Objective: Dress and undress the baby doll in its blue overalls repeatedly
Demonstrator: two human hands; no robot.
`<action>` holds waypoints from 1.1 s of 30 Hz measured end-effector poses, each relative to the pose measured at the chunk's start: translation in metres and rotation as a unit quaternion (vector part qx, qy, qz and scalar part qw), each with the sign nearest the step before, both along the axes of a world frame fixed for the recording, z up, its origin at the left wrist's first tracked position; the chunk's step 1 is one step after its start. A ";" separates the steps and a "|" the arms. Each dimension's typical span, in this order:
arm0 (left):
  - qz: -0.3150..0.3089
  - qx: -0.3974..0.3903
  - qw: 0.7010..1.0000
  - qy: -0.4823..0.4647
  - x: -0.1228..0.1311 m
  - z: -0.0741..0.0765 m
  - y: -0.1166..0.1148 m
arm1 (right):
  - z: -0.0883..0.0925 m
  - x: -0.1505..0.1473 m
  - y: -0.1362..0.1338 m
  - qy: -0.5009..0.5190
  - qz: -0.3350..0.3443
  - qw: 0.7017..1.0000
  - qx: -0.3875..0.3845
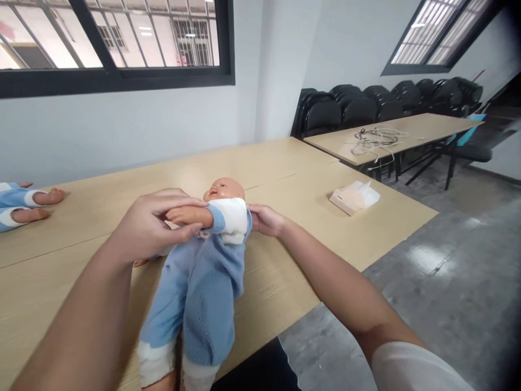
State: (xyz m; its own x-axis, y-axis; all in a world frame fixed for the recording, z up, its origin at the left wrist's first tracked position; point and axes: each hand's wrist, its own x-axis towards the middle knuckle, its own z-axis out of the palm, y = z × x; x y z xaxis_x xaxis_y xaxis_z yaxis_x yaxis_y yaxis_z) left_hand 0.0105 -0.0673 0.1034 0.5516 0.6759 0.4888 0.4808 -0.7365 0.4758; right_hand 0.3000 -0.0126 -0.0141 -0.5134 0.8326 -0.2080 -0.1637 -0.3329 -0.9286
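A baby doll (203, 271) in a blue and white fleece suit lies on its back on the wooden table (293, 184), head away from me. My left hand (152, 228) is closed round the doll's bare arm, which sticks out of the sleeve across its chest. My right hand (264, 220) rests against the doll's far shoulder, fingers tucked behind the white collar and partly hidden.
A second doll (24, 203) in the same suit lies at the table's left edge. A tissue pack (354, 196) sits to the right. Behind, another table holds tangled cables (376, 138), with stacked black chairs (366, 106) along the wall.
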 end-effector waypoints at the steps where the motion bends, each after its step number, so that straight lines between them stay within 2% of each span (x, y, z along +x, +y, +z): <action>1: 0.016 0.006 1.000 -0.012 -0.002 -0.001 0.004 | 0.001 0.000 -0.001 0.002 0.015 1.000 0.000; 4: 0.050 0.021 0.998 -0.038 -0.003 -0.004 0.010 | 0.001 0.002 -0.002 -0.017 0.049 0.998 0.035; 7: 0.071 0.039 0.995 -0.052 0.000 -0.005 0.008 | -0.001 0.003 -0.001 -0.088 0.057 0.990 0.096; 9: 0.082 0.046 0.994 -0.052 0.003 -0.005 0.005 | -0.002 0.000 -0.001 -0.170 0.015 0.974 0.147; 11: 0.090 0.052 0.993 -0.047 0.006 -0.005 0.003 | -0.002 -0.003 -0.002 -0.253 -0.074 0.942 0.206; 13: 0.093 0.060 0.993 -0.040 0.010 -0.006 0.002 | -0.002 -0.005 -0.002 -0.290 -0.117 0.922 0.229; 14: 0.093 0.065 0.993 -0.037 0.012 -0.006 0.001 | -0.002 -0.005 -0.003 -0.291 -0.096 0.926 0.222; 16: 0.091 0.072 0.993 -0.031 0.016 -0.006 0.001 | -0.003 -0.006 -0.004 -0.276 0.004 0.942 0.190; 18: 0.088 0.071 0.993 -0.028 0.018 -0.006 0.000 | -0.005 -0.007 -0.004 -0.283 0.061 0.939 0.187; 20: 0.085 0.067 0.994 -0.028 0.020 -0.006 -0.001 | -0.009 -0.009 -0.004 -0.340 0.010 0.913 0.223; 23: 0.094 0.065 0.993 -0.027 0.021 -0.007 -0.002 | -0.008 -0.011 -0.003 -0.433 -0.100 0.854 0.269; 25: 0.112 0.064 0.991 -0.028 0.022 -0.008 -0.002 | 0.000 -0.007 -0.004 -0.438 -0.138 0.839 0.291; 26: 0.122 0.063 0.990 -0.031 0.023 -0.009 -0.002 | 0.006 -0.004 -0.007 -0.414 -0.145 0.845 0.307; 28: 0.138 0.065 0.988 -0.035 0.025 -0.011 -0.002 | 0.019 0.002 -0.013 -0.335 -0.109 0.875 0.333; 30: 0.149 0.068 0.986 -0.040 0.027 -0.012 -0.001 | 0.029 0.005 -0.021 -0.247 0.003 0.909 0.336; 32: 0.146 0.067 0.986 -0.038 0.029 -0.013 0.000 | 0.033 0.003 -0.028 -0.200 0.115 0.921 0.313; 33: 0.140 0.067 0.987 -0.036 0.030 -0.014 0.000 | 0.033 0.001 -0.031 -0.192 0.149 0.922 0.300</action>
State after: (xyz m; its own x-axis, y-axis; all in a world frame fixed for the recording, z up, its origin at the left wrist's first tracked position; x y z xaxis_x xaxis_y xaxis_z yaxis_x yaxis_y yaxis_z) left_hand 0.0405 -0.0673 0.0897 0.3124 0.7229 0.6163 0.6426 -0.6386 0.4234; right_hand 0.3011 -0.0436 0.0188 -0.7219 0.6913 0.0296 0.2322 0.2824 -0.9308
